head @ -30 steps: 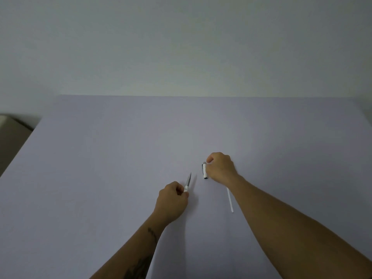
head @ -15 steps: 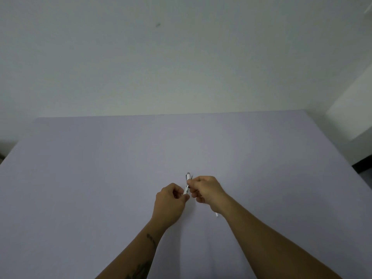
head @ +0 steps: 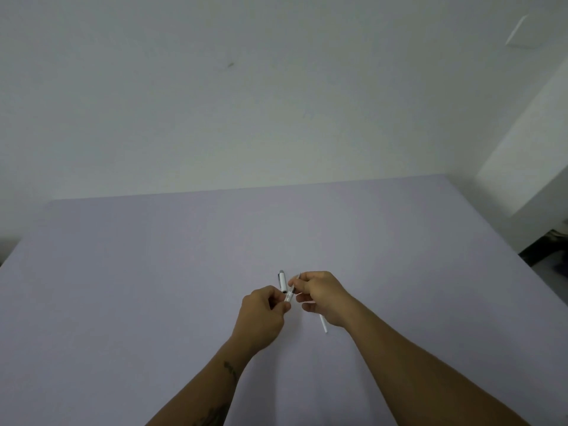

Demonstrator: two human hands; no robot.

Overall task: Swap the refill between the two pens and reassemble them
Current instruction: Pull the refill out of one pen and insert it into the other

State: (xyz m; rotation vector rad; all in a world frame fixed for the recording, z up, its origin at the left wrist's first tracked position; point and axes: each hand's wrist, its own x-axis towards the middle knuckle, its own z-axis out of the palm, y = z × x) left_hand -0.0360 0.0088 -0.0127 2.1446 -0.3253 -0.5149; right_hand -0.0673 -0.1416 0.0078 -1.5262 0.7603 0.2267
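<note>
My left hand (head: 264,312) is closed around a slim white pen piece (head: 288,297) whose thin pointed end sticks up to the right. The thumb and forefinger of my right hand (head: 322,298) pinch that pointed end (head: 297,279). Both hands meet just above the lilac table (head: 153,287). A second white pen piece with a dark band (head: 282,281) lies on the table just behind my fingers. A thin white refill tube (head: 323,325) lies on the table, its far part hidden under my right hand.
A pale wall rises behind the table's far edge. Off the table's right edge there is a white wall corner and dark floor (head: 550,250). Both forearms reach in from the bottom of the view.
My right hand left the banded pen piece on the table and moved left to pinch the pointed end of the piece in my left hand. The camera tilted up.
</note>
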